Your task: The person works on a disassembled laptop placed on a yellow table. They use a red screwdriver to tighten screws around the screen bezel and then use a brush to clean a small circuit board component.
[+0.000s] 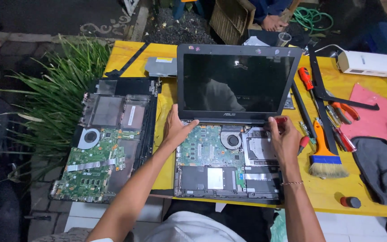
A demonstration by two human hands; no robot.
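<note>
An opened laptop lies on the yellow table in front of me, its green circuit board, fan and drive bay bare, its dark screen standing upright. My left hand rests on the left rear corner of the base near the hinge, fingers spread, holding nothing. My right hand sits at the right rear corner and grips a red-handled screwdriver close to the hinge.
A second stripped laptop base lies at the left, overhanging the table edge beside a leafy plant. Right of me are a paintbrush, screwdrivers, pliers, a pink mat, a dark cloth and a white box.
</note>
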